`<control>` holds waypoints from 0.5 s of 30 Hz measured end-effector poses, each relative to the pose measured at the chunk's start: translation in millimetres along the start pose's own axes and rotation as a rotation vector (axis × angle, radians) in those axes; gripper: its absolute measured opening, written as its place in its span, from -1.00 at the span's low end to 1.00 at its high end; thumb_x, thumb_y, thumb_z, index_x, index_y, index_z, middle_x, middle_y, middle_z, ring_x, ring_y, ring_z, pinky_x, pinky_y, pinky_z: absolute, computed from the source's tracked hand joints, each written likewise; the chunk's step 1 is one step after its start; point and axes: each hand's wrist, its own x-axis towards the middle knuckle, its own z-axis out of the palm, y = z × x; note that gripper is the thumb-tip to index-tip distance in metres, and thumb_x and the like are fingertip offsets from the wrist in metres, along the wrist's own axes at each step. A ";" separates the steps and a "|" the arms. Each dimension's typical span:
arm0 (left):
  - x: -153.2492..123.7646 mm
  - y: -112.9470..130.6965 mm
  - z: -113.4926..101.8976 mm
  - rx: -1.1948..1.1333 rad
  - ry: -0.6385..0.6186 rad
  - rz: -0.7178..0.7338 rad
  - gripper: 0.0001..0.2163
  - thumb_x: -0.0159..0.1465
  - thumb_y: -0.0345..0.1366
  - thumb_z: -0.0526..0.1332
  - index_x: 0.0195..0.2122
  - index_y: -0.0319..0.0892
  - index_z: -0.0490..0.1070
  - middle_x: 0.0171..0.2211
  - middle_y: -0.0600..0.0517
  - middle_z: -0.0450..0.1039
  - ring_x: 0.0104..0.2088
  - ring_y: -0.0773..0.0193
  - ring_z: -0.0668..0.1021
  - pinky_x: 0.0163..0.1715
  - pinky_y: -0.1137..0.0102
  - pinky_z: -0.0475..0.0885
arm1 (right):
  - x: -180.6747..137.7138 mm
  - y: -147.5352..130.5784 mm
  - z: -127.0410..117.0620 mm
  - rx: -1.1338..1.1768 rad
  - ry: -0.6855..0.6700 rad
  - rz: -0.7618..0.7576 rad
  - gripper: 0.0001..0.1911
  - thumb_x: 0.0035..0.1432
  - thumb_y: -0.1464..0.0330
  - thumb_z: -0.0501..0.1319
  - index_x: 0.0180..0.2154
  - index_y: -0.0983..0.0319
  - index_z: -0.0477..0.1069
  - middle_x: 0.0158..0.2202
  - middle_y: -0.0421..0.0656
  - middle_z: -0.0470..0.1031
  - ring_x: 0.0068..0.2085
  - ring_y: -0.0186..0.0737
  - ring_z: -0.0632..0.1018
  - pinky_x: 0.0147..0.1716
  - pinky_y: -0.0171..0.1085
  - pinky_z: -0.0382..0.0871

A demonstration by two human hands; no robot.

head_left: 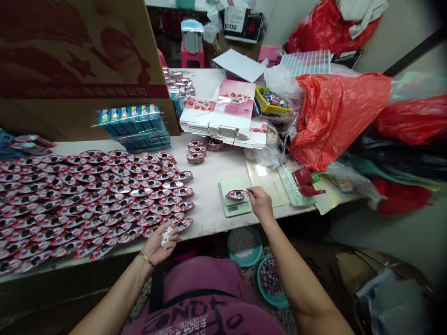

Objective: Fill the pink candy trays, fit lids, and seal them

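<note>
My left hand (161, 242) is cupped palm up at the table's front edge, fingers curled around several small white pieces (166, 236). Stretched to the right, my right hand (260, 203) pinches the tip of a leaf-shaped printed packet (237, 195) with a dark round spot in its middle. That packet lies over the plate of a pale green digital scale (230, 210); whether it rests there fully I cannot tell. Rows of similar packets (104, 195) cover the left side of the table, reaching close to my left hand.
A large cardboard box (80, 70) stands behind the rows, with wrapped blue boxes (139, 125) before it. Flat pink-and-white cartons (223, 111) are stacked mid-table. Red plastic bags (335, 116) and a red stapler-like tool (307, 181) lie right. Teal basins (256, 249) stand below the edge.
</note>
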 end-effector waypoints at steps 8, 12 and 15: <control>4.6 -19.2 -4.6 0.120 -0.016 -0.111 -0.92 0.15 -0.33 0.06 -0.39 -0.24 0.24 -0.57 0.08 0.22 -0.66 0.51 0.28 -0.84 0.69 0.00 | -67.8 49.9 -8.6 0.070 0.151 0.370 -0.73 0.00 0.29 0.05 -0.33 0.29 0.42 -0.36 -0.10 0.42 -0.40 -0.28 0.43 -0.38 -0.29 0.32; 10.5 -26.6 -3.2 0.180 -0.011 -0.157 -0.88 0.14 -0.34 0.07 -0.33 -0.28 0.27 -0.54 0.04 0.26 -0.64 0.49 0.30 -0.83 0.67 0.02 | -68.2 49.6 -6.3 0.129 0.140 0.342 -0.72 0.00 0.29 0.05 -0.28 0.29 0.39 -0.31 -0.09 0.40 -0.38 -0.30 0.43 -0.38 -0.30 0.34; 16.0 -31.3 5.0 0.232 0.007 -0.159 -0.85 0.12 -0.38 0.08 -0.27 -0.29 0.27 -0.53 0.03 0.27 -0.63 0.49 0.31 -0.82 0.67 0.02 | -58.6 47.7 -8.0 0.147 0.138 0.292 -0.71 0.02 0.30 0.05 -0.23 0.29 0.37 -0.27 -0.08 0.37 -0.35 -0.30 0.42 -0.37 -0.29 0.36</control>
